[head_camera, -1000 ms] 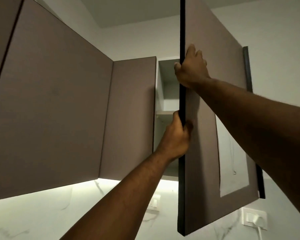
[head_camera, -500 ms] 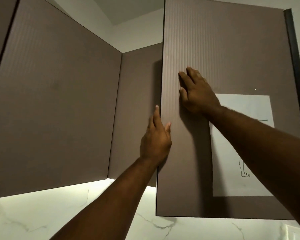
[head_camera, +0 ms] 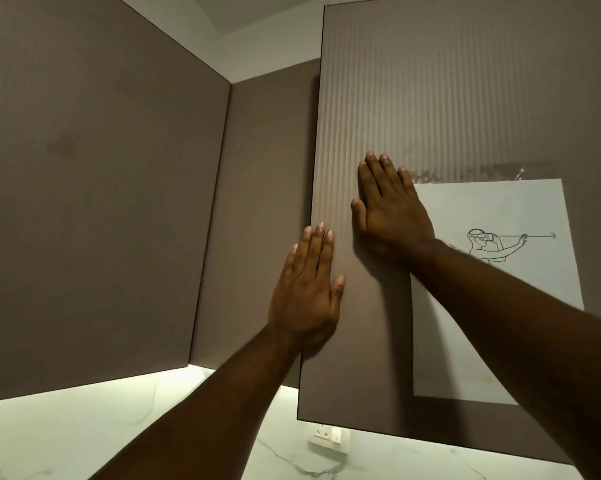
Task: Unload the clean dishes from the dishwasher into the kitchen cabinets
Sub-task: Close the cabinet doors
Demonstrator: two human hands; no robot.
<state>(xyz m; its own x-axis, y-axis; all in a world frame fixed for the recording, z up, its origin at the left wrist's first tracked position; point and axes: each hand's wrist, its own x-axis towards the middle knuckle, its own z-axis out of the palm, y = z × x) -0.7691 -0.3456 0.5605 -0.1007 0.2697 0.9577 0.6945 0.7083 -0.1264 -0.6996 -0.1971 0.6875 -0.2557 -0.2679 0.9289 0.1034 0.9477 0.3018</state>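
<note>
Pressing upright cabinet door (head_camera: 448,98), long axis vertical: left hand (head_camera: 306,292), right hand (head_camera: 392,216) flat, grips apart, holding nothing.

**Fig.** Two bare hands and forearms of one person, seen against the ribbed cabinet door (head_camera: 448,98).

(a) Left hand (head_camera: 306,289), at the door's left edge: back of the hand towards the camera, nails short and rounded, knuckle creases and faint tendon lines visible.

(b) Right hand (head_camera: 391,209), further in on the door's face: the same short nails.

(c) Left forearm (head_camera: 205,403) and right forearm (head_camera: 517,323), crossing the door's lower edge: both uncovered as far as the view shows, with fine hairs at the right wrist.
</note>
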